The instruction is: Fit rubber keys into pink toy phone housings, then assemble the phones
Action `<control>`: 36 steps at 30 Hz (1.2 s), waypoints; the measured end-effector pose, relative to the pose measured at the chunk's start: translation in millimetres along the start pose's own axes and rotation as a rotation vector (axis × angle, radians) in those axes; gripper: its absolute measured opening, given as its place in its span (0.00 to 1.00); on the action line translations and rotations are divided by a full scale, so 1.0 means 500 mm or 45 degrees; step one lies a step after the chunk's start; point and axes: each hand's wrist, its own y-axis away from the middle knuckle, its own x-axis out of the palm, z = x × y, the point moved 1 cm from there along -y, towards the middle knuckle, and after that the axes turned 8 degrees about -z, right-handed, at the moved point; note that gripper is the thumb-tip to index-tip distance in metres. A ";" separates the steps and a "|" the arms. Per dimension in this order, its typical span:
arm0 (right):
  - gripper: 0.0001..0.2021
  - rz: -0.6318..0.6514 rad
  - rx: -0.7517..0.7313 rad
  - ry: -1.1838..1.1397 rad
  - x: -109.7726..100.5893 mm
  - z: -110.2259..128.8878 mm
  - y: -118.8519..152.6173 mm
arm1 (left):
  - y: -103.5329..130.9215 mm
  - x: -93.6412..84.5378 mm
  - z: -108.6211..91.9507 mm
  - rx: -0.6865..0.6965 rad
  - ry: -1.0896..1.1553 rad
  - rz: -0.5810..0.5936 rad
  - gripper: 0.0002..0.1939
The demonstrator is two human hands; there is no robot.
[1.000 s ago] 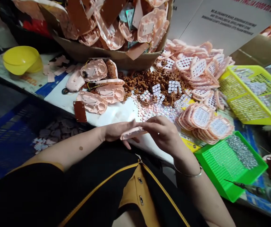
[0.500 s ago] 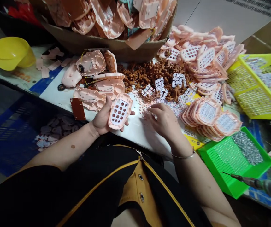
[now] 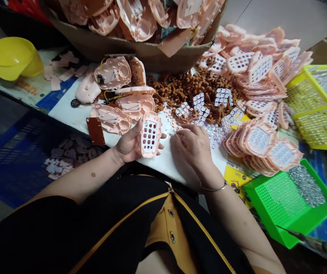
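My left hand (image 3: 129, 144) holds a pink plastic housing panel (image 3: 150, 135) from its left side and from beneath. The panel has a white inset with rows of holes and faces up. My right hand (image 3: 193, 146) rests over the white work surface (image 3: 163, 161) with its fingers curled together. Whatever those fingertips hold, if anything, is hidden. Just beyond them lie loose small keys (image 3: 170, 116) and white keypad pieces (image 3: 223, 97) with square buttons. Left of the held panel lie pink shell halves (image 3: 110, 118) with wires and small parts.
A carton (image 3: 123, 45) of pink shells stands at the back beside a heap of brown parts (image 3: 186, 85). Stacked panels (image 3: 259, 139), a yellow basket (image 3: 308, 110) and a green basket (image 3: 274, 201) with screws are right. A screwdriver tip (image 3: 303, 236) overhangs the green basket. A yellow bowl (image 3: 9, 57) is far left.
The camera view has shifted slightly. My left hand has turned the panel a little more upright. My right hand's fingers have drawn in closer together, nearer my body.
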 end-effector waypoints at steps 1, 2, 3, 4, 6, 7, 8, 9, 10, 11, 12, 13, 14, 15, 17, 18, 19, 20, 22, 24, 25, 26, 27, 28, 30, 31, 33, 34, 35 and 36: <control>0.09 -0.063 0.024 -0.071 -0.007 -0.005 0.006 | 0.001 0.001 0.000 0.002 -0.003 -0.006 0.32; 0.09 -0.114 0.050 -0.123 -0.016 -0.008 0.015 | 0.002 0.002 0.000 0.004 -0.007 -0.016 0.32; 0.08 -0.149 0.081 -0.150 -0.024 -0.011 0.025 | 0.004 0.003 0.001 0.009 -0.013 -0.028 0.32; 0.08 -0.162 0.109 -0.164 -0.033 -0.013 0.038 | 0.005 0.004 0.001 0.013 -0.017 -0.040 0.31; 0.06 -0.142 0.180 -0.200 -0.047 -0.014 0.065 | 0.007 0.007 0.002 0.014 -0.022 -0.059 0.30; 0.05 -0.133 0.236 -0.240 -0.052 -0.015 0.078 | 0.007 0.009 0.005 0.011 -0.023 -0.061 0.30; 0.05 -0.134 0.303 -0.299 -0.057 -0.015 0.090 | 0.006 0.012 0.008 0.007 -0.023 -0.056 0.30; 0.06 -0.148 0.374 -0.370 -0.061 -0.015 0.100 | 0.004 0.015 0.013 0.001 -0.019 -0.046 0.30; 0.07 -0.170 0.437 -0.441 -0.064 -0.014 0.107 | 0.001 0.019 0.020 -0.006 -0.012 -0.029 0.30; 0.07 -0.195 0.479 -0.504 -0.068 -0.012 0.111 | -0.002 0.024 0.028 -0.017 -0.001 -0.008 0.31; 0.06 -0.218 0.494 -0.554 -0.073 -0.008 0.111 | -0.005 0.029 0.037 -0.034 0.012 0.014 0.31; 0.05 -0.238 0.481 -0.593 -0.078 -0.002 0.109 | -0.008 0.034 0.047 -0.059 0.024 0.036 0.30; 0.04 -0.254 0.444 -0.620 -0.083 0.006 0.105 | -0.012 0.038 0.056 -0.086 0.032 0.055 0.30; 0.05 -0.263 0.391 -0.637 -0.088 0.015 0.099 | -0.014 0.042 0.064 -0.108 0.032 0.073 0.29; 0.07 -0.266 0.255 -0.645 -0.096 0.038 0.088 | -0.018 0.046 0.075 -0.130 0.014 0.101 0.29; 0.09 -0.259 0.173 -0.637 -0.098 0.049 0.083 | -0.019 0.047 0.077 -0.132 0.001 0.109 0.30; 0.10 -0.250 0.089 -0.625 -0.098 0.059 0.080 | -0.019 0.046 0.078 -0.130 -0.010 0.113 0.29; 0.11 -0.244 0.012 -0.608 -0.096 0.068 0.078 | -0.019 0.046 0.077 -0.130 -0.015 0.111 0.29; 0.11 -0.256 -0.107 -0.555 -0.088 0.082 0.077 | -0.018 0.044 0.074 -0.135 -0.007 0.088 0.27; 0.10 -0.271 -0.166 -0.494 -0.081 0.088 0.079 | -0.017 0.042 0.071 -0.148 0.013 0.052 0.26; 0.09 -0.266 -0.181 -0.470 -0.079 0.089 0.080 | -0.017 0.042 0.070 -0.157 0.023 0.034 0.27; 0.08 -0.252 -0.193 -0.456 -0.077 0.089 0.081 | -0.017 0.043 0.069 -0.164 0.031 0.019 0.28; 0.08 -0.231 -0.203 -0.457 -0.077 0.089 0.082 | -0.017 0.044 0.069 -0.170 0.039 0.009 0.28; 0.08 -0.206 -0.210 -0.468 -0.078 0.087 0.083 | -0.017 0.045 0.069 -0.172 0.044 0.005 0.29; 0.09 -0.162 -0.232 -0.509 -0.080 0.083 0.085 | -0.017 0.046 0.068 -0.168 0.051 0.008 0.29; 0.10 -0.141 -0.250 -0.533 -0.081 0.081 0.085 | -0.017 0.047 0.068 -0.166 0.054 0.013 0.30; 0.12 -0.092 -0.310 -0.561 -0.081 0.076 0.089 | -0.017 0.046 0.067 -0.168 0.069 0.017 0.29; 0.13 -0.063 -0.350 -0.551 -0.081 0.075 0.091 | -0.017 0.044 0.067 -0.167 0.087 0.011 0.29; 0.14 -0.036 -0.387 -0.524 -0.080 0.073 0.094 | -0.017 0.043 0.067 -0.164 0.111 0.003 0.28; 0.16 -0.010 -0.413 -0.488 -0.079 0.073 0.098 | -0.017 0.041 0.067 -0.159 0.137 -0.006 0.27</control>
